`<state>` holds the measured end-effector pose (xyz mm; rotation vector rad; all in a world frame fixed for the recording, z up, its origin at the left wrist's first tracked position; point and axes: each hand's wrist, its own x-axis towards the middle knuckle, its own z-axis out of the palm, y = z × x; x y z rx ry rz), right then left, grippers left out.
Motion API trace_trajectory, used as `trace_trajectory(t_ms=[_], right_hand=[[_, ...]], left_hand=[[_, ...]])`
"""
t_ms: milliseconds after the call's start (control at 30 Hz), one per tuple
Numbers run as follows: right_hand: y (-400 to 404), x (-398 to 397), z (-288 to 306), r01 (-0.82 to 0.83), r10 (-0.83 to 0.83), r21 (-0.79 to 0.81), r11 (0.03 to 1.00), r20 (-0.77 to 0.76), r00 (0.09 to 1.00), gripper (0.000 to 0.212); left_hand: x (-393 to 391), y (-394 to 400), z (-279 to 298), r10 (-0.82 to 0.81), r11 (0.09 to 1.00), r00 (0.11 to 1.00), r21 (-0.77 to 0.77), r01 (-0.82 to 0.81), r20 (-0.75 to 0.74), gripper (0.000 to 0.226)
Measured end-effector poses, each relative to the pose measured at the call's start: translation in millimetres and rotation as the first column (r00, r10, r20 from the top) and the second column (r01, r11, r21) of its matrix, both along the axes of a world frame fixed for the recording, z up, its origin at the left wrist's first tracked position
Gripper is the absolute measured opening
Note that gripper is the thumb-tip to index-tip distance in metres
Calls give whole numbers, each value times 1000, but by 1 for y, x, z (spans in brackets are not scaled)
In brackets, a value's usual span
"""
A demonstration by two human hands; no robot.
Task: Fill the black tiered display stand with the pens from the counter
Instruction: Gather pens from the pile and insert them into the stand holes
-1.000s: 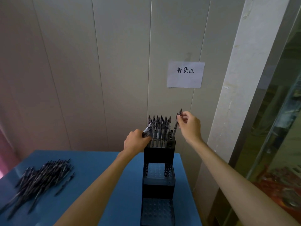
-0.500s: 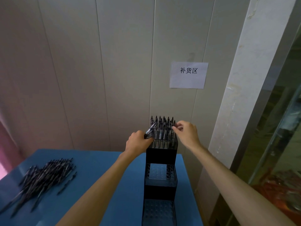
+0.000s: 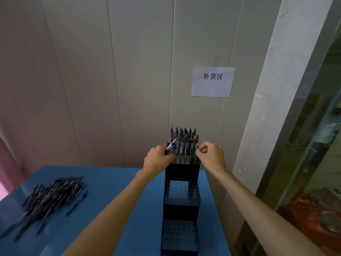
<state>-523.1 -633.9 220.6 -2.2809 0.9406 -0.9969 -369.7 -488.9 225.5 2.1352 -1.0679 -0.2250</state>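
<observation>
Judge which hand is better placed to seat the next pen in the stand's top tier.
Right. The right hand pinches at the top tier's right edge, apparently seating a pen, while the left hand grips a bundle of pens it can feed across.

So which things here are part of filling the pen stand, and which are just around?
Job:
black three-tiered plastic stand
loose pile of dark pens
bundle of pens in left hand
right hand

Around:
white paper sign
blue counter

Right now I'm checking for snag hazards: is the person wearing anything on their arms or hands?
Nothing visible. The left hand and right hand are bare, without gloves, rings or a watch, and both forearms are bare as far as the frame shows; no sleeves appear.
</observation>
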Motion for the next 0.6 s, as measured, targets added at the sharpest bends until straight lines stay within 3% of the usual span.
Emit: trace_trajectory(t_ms=[133, 300, 433, 600], right_hand=[[23, 5, -8, -158, 150, 168, 973, 60, 987, 10], [54, 15, 0, -343, 246, 421, 840, 269, 931, 9], [64, 22, -5, -378, 250, 492, 784, 307, 918, 21], [74, 24, -12, -389, 259, 584, 713, 297, 919, 21]], left_hand=[[-5, 4, -4, 13, 1000, 1000, 2, -13, 2, 34], [-11, 9, -10, 29, 1000, 999, 7, -29, 36, 38], [-12, 18, -18, 39, 999, 998, -4, -39, 50, 40], [-6, 28, -29, 19, 1000, 998, 11, -19, 58, 43]])
